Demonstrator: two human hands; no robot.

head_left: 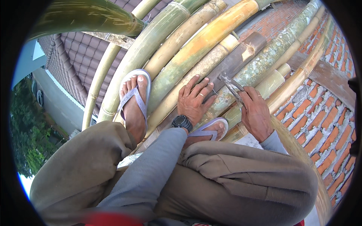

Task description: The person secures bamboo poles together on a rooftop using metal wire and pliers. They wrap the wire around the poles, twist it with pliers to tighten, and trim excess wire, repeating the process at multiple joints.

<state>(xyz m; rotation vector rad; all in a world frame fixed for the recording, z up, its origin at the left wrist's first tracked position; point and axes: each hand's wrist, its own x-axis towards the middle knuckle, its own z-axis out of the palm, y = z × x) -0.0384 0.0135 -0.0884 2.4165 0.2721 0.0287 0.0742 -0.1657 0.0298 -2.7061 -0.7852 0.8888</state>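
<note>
My left hand (194, 101), with a black watch (182, 122) at its wrist, rests palm down on the bamboo poles, fingers stretched and apart. A thin nail-like metal piece (214, 91) shows between its thumb and index finger; whether they touch it I cannot tell. My right hand (257, 115) is closed around the handle of a worn dark hammer (228, 81), its head just right of my left fingers. Beneath the hammer lie a dark brown bamboo pole (235, 56) and a mottled grey-green pole (264, 60).
My sandalled feet, one by a sandal (148, 84), stand on the poles. Green (151, 41) and yellow bamboo (226, 19) run side by side. A tiled roof (81, 49) slopes at left, above a road (62, 94) far below. A brick wall (320, 128) rises at right.
</note>
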